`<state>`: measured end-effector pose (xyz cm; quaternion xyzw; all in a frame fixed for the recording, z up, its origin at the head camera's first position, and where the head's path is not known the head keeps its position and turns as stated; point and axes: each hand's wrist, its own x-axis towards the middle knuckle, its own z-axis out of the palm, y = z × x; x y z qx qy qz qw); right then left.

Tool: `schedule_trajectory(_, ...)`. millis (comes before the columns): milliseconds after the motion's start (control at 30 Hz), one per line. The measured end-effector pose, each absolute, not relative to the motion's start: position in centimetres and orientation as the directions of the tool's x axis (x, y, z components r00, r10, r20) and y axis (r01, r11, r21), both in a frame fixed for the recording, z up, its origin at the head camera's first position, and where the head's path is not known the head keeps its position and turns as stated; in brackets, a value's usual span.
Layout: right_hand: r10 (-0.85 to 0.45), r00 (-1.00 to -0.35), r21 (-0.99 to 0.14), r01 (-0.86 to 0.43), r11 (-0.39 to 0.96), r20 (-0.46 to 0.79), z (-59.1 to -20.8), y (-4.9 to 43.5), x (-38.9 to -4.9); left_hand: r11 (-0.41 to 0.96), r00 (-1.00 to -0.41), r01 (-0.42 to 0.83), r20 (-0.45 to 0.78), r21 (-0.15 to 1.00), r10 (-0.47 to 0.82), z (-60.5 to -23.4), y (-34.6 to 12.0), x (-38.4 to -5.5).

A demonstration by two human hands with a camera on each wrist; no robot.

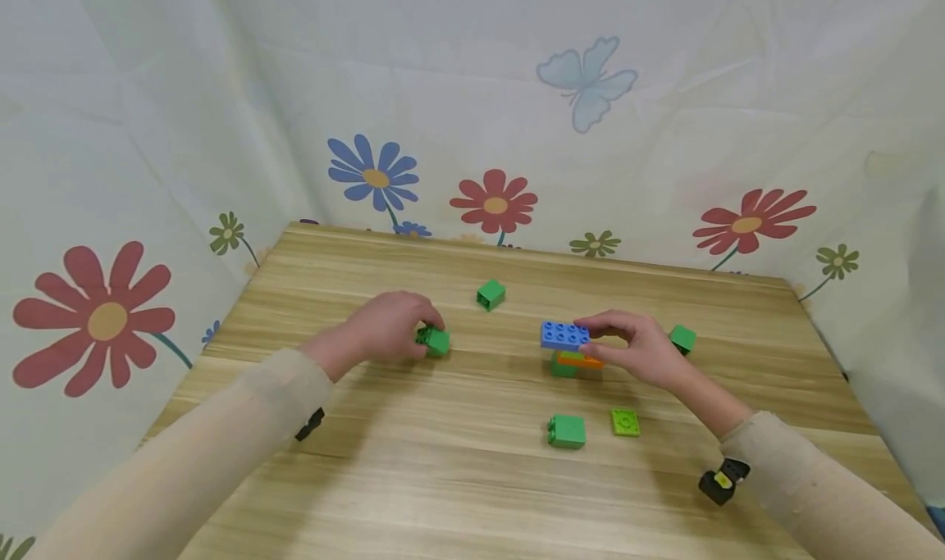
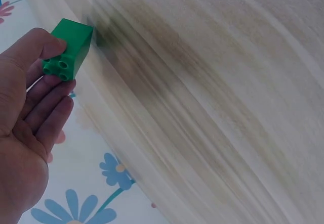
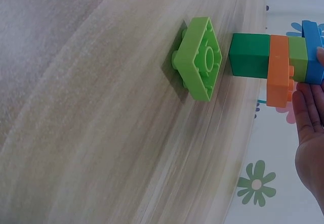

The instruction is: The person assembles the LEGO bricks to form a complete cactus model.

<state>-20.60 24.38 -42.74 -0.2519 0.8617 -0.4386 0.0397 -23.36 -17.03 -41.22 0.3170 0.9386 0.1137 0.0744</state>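
Between the thumb and fingers of my left hand (image 1: 394,326) is a green building brick (image 2: 77,36), pinched with its studs turned toward the palm. My right hand (image 1: 638,351) grips the right end of a blue eight-stud brick (image 1: 563,335) at the top of a small stack. Beneath the blue brick, the right wrist view shows a light green brick (image 3: 297,59), then an orange brick (image 3: 278,67) jutting to one side, and a dark green brick (image 3: 249,55) at the bottom. Whether the blue brick is fully pressed down cannot be told.
Loose green bricks lie on the wooden table (image 1: 443,470): one behind (image 1: 490,294), one beyond the right hand (image 1: 682,339), and one in front of the stack (image 1: 567,431). Near the last lies a flat lime-green plate (image 1: 625,422), underside up. A flowered curtain (image 1: 458,93) surrounds the table.
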Motion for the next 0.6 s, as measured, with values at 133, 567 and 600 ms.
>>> schedule_trajectory(133,-0.472,-0.868,-0.777,-0.4,0.485,0.153,-42.8,24.4,-20.6,0.753,-0.761,0.618,-0.07,0.227,0.645,-41.5,-16.5,-23.5)
schedule_trajectory(567,-0.472,-0.868,-0.774,-0.403,0.489,0.153,-42.7,24.4,-20.4,0.747,-0.766,0.608,-0.047,0.269,0.641,-42.0,-15.6,-23.5)
schedule_trajectory(600,-0.473,-0.868,-0.774,-0.403,0.488,0.154,-42.7,24.4,-20.4,0.748,-0.768,0.605,-0.049,0.274,0.639,-42.0,-15.5,-23.5)
